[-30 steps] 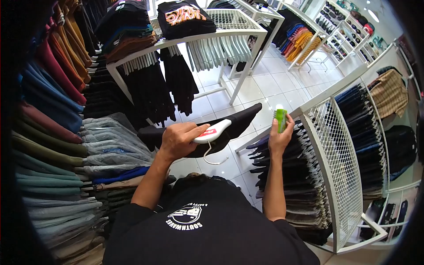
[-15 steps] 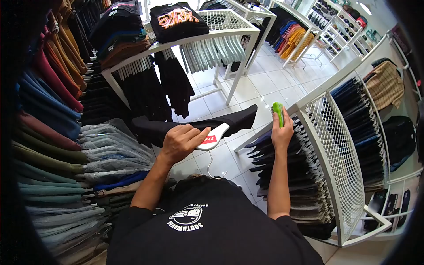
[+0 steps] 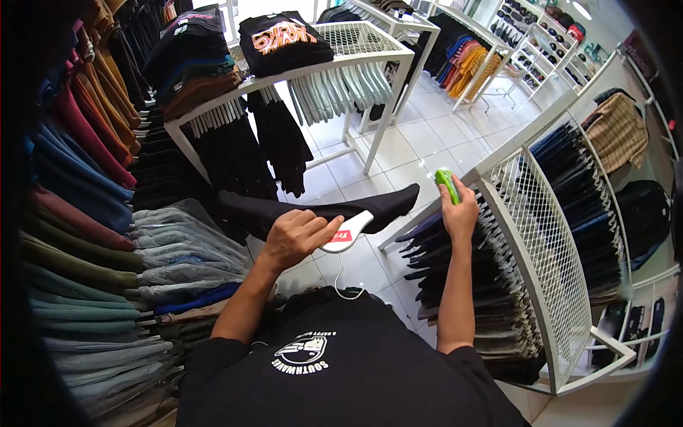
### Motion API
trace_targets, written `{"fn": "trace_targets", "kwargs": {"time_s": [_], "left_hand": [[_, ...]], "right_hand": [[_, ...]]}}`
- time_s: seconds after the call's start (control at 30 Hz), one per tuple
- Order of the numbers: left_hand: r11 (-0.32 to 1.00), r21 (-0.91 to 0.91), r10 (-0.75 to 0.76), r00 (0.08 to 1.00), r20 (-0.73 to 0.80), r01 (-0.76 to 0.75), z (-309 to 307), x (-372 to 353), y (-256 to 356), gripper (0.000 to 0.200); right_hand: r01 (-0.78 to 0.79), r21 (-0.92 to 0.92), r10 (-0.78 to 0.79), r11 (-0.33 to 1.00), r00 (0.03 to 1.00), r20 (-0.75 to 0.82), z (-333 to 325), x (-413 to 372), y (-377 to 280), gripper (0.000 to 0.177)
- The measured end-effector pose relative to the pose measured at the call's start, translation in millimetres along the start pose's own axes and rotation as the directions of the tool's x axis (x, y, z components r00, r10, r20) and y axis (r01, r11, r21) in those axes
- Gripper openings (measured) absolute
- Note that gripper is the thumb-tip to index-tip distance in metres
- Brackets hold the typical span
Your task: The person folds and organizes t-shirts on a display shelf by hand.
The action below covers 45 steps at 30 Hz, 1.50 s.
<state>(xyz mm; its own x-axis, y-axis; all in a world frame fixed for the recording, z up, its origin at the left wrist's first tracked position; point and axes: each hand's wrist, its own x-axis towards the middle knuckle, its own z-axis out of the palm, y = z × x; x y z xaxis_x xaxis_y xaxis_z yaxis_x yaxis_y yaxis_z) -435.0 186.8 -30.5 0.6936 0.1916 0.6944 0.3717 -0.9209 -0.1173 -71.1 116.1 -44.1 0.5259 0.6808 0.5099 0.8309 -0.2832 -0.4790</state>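
My left hand (image 3: 295,238) is closed around a white hanger (image 3: 348,235) with a red label. From that hanger a black garment (image 3: 384,206) stretches out to both sides in front of me, and the hook points back toward my chest. Farther right and raised, my right hand (image 3: 461,211) grips a small green brush (image 3: 447,186) between thumb and fingers. Its bristle side faces left, toward the garment but apart from it.
Hanging clothes (image 3: 92,277) crowd the left side, some grey ones in plastic. Ahead is a white rack (image 3: 398,78) topped with folded shirts (image 3: 284,43). At right a white mesh-topped rack (image 3: 544,263) holds dark trousers (image 3: 469,285). White floor tiles (image 3: 420,146) lie between.
The green brush has tilted, its top leaning left, and my right hand has shifted slightly right and down. The hanger and garment have moved slightly right and down, still held by my left hand.
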Motion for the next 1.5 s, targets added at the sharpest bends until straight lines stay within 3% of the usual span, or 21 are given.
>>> {"fn": "trace_targets", "kwargs": {"time_s": [0.1,0.13,0.23,0.3,0.33,0.4,0.43,0.53,0.6,0.7,0.8,0.83,0.93,1.0,1.07,1.13,1.2,1.27,1.4,1.47,1.5], "left_hand": [[1.0,-0.013,0.011,1.0,0.0,-0.011,3.4,-2.9,1.5,0.033],[1.0,-0.016,0.025,1.0,-0.003,-0.025,4.3,-0.4,1.3,0.033],[0.998,-0.017,0.06,0.998,0.007,-0.06,2.8,5.0,-0.2,0.034],[0.998,-0.022,0.064,0.998,0.004,-0.064,-1.6,7.6,-1.2,0.035],[0.997,-0.028,0.069,0.998,0.006,-0.069,-1.9,6.8,-1.6,0.035],[0.997,-0.026,0.075,0.997,0.017,-0.074,-0.6,5.2,-2.4,0.035],[0.997,-0.021,0.077,0.997,0.024,-0.076,1.4,3.2,-2.1,0.034],[0.997,-0.002,0.082,0.996,0.039,-0.082,5.4,3.7,-0.9,0.035],[0.995,-0.021,0.097,0.994,0.045,-0.096,7.0,7.1,-0.7,0.036],[0.995,-0.041,0.097,0.994,0.056,-0.095,3.8,11.8,-2.9,0.038],[0.992,-0.066,0.107,0.994,0.028,-0.105,2.1,8.0,-5.0,0.039],[0.993,-0.063,0.106,0.994,0.026,-0.104,0.8,4.9,-4.7,0.039],[0.998,-0.026,0.05,0.997,0.052,-0.049,0.8,1.2,-2.9,0.04],[0.997,-0.032,0.071,0.997,0.024,-0.07,1.8,2.9,-3.8,0.041],[0.996,-0.044,0.084,0.995,0.062,-0.082,0.2,6.9,-1.7,0.041],[0.995,-0.051,0.093,0.994,0.064,-0.09,0.1,11.3,-2.7,0.041],[0.992,-0.063,0.113,0.992,0.053,-0.11,-1.9,13.9,-5.0,0.042],[0.991,-0.076,0.115,0.993,0.039,-0.112,-3.3,10.3,-3.2,0.042],[0.997,-0.063,0.041,0.997,0.062,-0.037,-4.0,8.5,-8.5,0.039],[0.997,-0.079,0.01,0.998,0.068,-0.005,-4.1,10.9,-9.3,0.037],[0.997,-0.08,0.016,0.999,0.041,-0.013,-3.5,13.6,-9.6,0.038]], "right_hand": [[0.064,0.413,-0.083,0.909,0.996,0.027,-26.4,-18.2,-59.5,0.044],[0.146,0.464,-0.206,0.874,0.975,0.082,-30.2,-23.1,-73.3,0.045],[0.163,0.509,-0.306,0.845,0.928,0.211,-33.5,-32.0,-91.5,0.046],[0.164,0.306,-0.248,0.938,0.933,0.259,-24.5,-20.6,-68.2,0.045],[0.042,0.149,-0.079,0.988,0.965,0.252,-19.5,-11.5,-52.3,0.048],[-0.016,-0.115,0.032,0.993,0.99,0.14,-15.1,2.2,-26.0,0.047],[-0.01,-0.115,0.026,0.993,0.991,0.135,-16.9,4.3,-26.8,0.047],[0.059,0.258,-0.1,0.964,0.984,0.147,-22.6,-5.2,-55.5,0.048],[0.085,0.355,-0.226,0.931,0.897,0.379,-34.6,-15.1,-95.0,0.049],[0.119,0.318,-0.255,0.941,0.866,0.431,-18.0,-13.2,-90.3,0.047],[0.054,-0.246,0.046,0.968,0.922,0.384,-16.7,17.1,-47.2,0.042],[0.009,-0.295,0.071,0.956,0.964,0.258,-12.0,18.1,-22.9,0.042],[-0.039,-0.053,0.047,0.998,0.983,0.179,-38.7,13.6,-32.0,0.049],[0.02,0.328,-0.081,0.944,0.982,0.173,-39.1,-2.4,-59.5,0.046],[0.037,0.432,-0.206,0.901,0.913,0.352,-53.6,-15.4,-95.3,0.047],[0.112,0.393,-0.276,0.913,0.878,0.391,-46.2,-20.7,-89.7,0.046],[0.077,0.164,-0.126,0.983,0.942,0.312,-31.1,-11.6,-54.7,0.045],[-0.01,-0.241,0.078,0.97,0.959,0.273,-23.2,-1.8,-14.3,0.044],[-0.067,0.031,0.065,0.997,0.994,0.085,-36.6,-16.6,-17.2,0.051],[0.101,0.404,-0.1,0.909,0.995,-0.024,-35.7,-34.4,-53.0,0.056],[0.174,0.394,-0.19,0.903,0.982,0.0,-30.0,-45.3,-63.1,0.057]]}}
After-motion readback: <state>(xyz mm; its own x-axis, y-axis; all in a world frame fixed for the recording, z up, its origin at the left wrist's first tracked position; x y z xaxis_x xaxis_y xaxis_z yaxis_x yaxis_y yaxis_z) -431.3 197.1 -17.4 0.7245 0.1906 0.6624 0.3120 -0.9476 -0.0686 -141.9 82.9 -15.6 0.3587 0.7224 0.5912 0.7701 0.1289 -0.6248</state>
